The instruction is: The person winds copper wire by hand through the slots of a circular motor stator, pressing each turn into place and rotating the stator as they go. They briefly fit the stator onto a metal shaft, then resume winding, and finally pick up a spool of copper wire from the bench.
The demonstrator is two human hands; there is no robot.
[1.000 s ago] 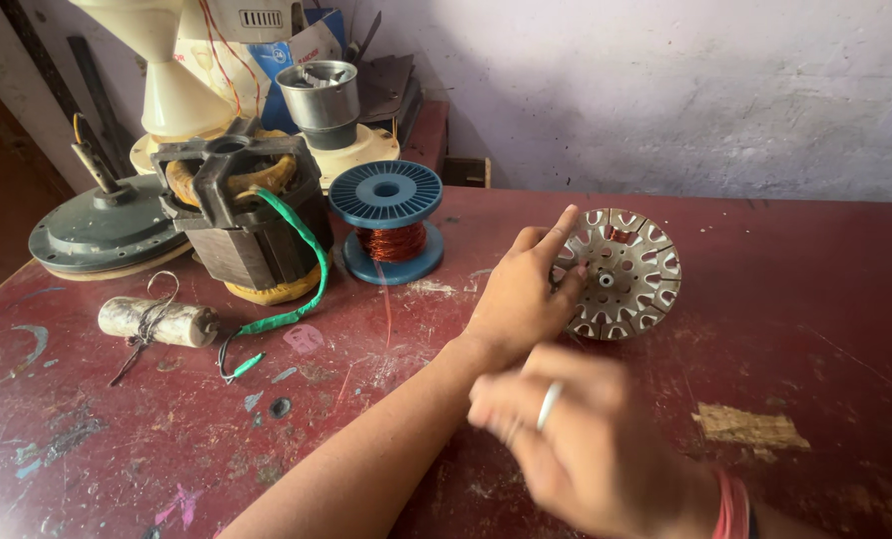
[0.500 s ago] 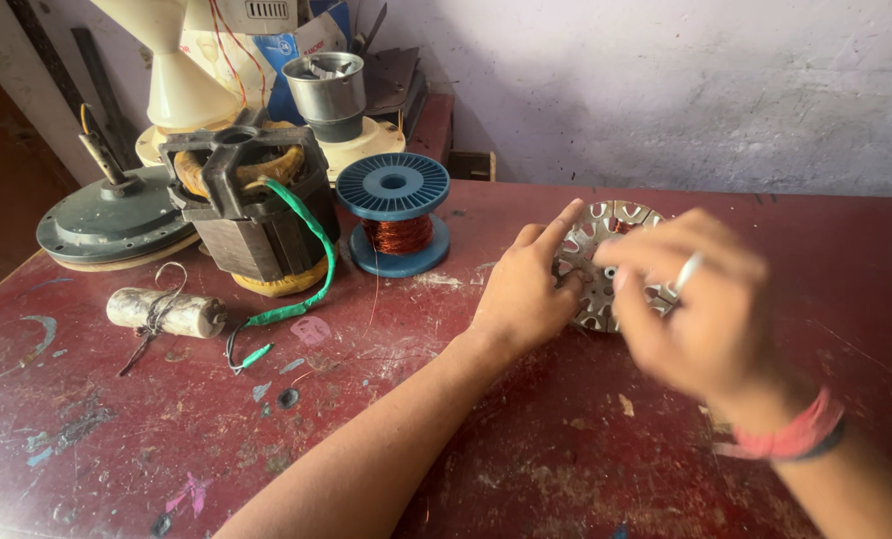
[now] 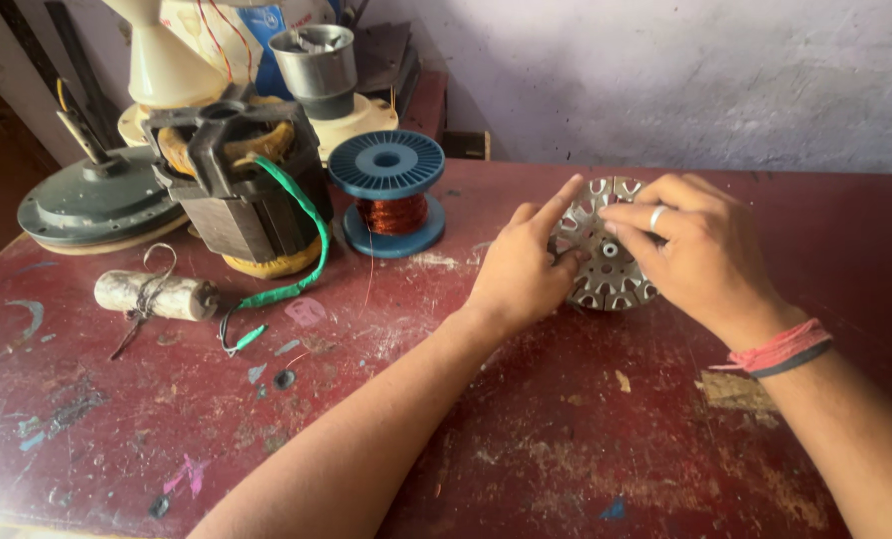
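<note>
The right hand [image 3: 700, 250] was low and blurry near the bottom of the frame a moment ago. Now it has come up and sits on the round metal disc [image 3: 605, 265], right of the middle of the frame. So both hands are on the disc now. The left hand [image 3: 521, 269] holds its left edge, with one finger pointing up along the rim. The right fingers pinch at its top.

The disc is grey and shiny, with slots cut all around its edge and little holes inside. It stands tilted on the red counter [image 3: 566, 439]. A blue spool of copper wire [image 3: 388, 195] sits to the left.
</note>
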